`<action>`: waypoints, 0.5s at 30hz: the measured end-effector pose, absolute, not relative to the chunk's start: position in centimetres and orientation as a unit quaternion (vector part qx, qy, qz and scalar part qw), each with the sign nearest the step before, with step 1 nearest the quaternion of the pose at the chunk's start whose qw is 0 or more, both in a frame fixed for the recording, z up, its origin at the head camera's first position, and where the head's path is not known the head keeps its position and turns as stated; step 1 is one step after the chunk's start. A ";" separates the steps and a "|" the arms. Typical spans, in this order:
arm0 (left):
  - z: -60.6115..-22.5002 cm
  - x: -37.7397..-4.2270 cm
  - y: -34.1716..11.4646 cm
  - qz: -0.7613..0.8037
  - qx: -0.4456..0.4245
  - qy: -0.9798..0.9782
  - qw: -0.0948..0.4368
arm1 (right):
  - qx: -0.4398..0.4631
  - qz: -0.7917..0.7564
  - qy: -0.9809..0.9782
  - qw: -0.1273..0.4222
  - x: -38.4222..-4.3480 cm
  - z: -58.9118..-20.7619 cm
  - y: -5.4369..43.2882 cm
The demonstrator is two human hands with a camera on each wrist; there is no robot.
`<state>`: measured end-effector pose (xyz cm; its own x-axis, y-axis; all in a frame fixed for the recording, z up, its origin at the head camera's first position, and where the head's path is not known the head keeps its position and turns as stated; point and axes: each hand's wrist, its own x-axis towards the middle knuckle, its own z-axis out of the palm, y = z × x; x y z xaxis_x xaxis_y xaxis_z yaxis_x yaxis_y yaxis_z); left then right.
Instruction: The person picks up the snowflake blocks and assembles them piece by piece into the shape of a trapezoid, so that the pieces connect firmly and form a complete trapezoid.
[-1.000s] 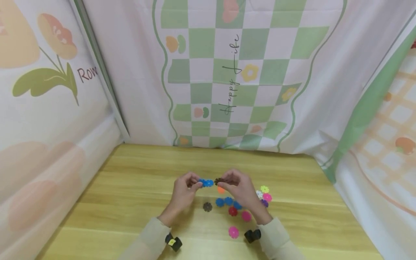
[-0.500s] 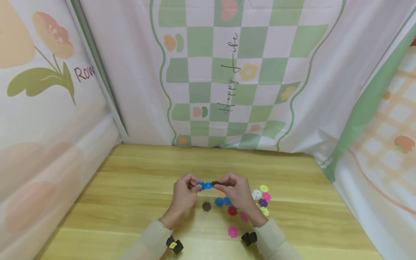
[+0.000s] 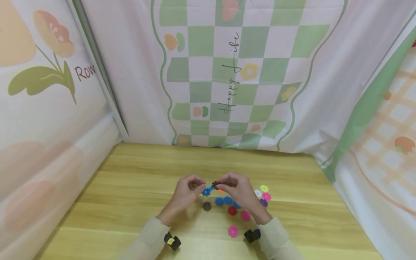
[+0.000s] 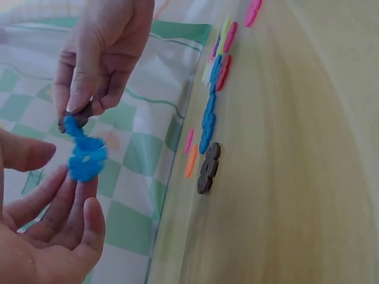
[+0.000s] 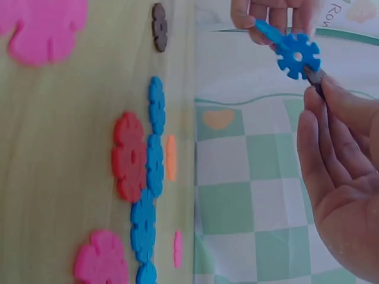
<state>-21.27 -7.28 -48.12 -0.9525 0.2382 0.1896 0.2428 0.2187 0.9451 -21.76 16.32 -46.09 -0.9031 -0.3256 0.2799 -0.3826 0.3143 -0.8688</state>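
My right hand (image 3: 238,187) pinches a dark brown notched disc (image 5: 315,77) between thumb and fingers. Joined to it are two blue notched discs (image 5: 298,56), slotted together at an angle, as the right wrist view shows. The chain is held up above the table and hangs toward my left hand (image 3: 186,193). In the left wrist view the thumb of that hand stands apart from the fingers, and its fingertips (image 4: 87,184) are right at the lower blue disc (image 4: 87,165). On the table below lies another brown disc (image 3: 207,206).
Several joined blue discs (image 3: 219,201) lie on the wooden table (image 3: 146,166), near a red disc (image 3: 232,210), an orange disc (image 3: 221,190) and pink discs (image 3: 233,232). A mixed group with yellow (image 3: 264,188), white and purple discs lies right. Printed curtains (image 3: 201,72) enclose the table.
My right hand has brought the brown disc leftward to the blue pair, and they are now joined. The blue discs have tilted down on the left, and my left hand's grip has loosened.
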 end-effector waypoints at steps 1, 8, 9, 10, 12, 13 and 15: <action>-48.1 -21.3 -7.3 -0.601 -0.159 -0.783 -0.002 | 0.225 0.537 -0.812 0.020 -21.8 -46.1 16.4; -48.5 -21.5 -7.4 -0.589 -0.202 -0.782 -0.032 | 0.261 0.507 -0.821 -0.027 -21.9 -45.9 15.8; -48.6 -21.6 -7.4 -0.588 -0.207 -0.781 -0.036 | 0.265 0.503 -0.822 -0.030 -21.9 -45.9 15.7; -48.7 -21.7 -7.4 -0.588 -0.212 -0.780 -0.039 | 0.270 0.500 -0.822 -0.032 -21.9 -45.9 15.6; -48.8 -21.7 -7.4 -0.588 -0.216 -0.778 -0.042 | 0.277 0.494 -0.823 -0.038 -22.1 -45.8 15.5; -48.8 -21.8 -7.4 -0.587 -0.215 -0.779 -0.043 | 0.280 0.489 -0.825 -0.040 -22.2 -45.8 15.4; -48.8 -21.9 -7.7 -0.585 -0.209 -0.783 -0.041 | 0.285 0.474 -0.832 -0.045 -22.5 -45.7 15.3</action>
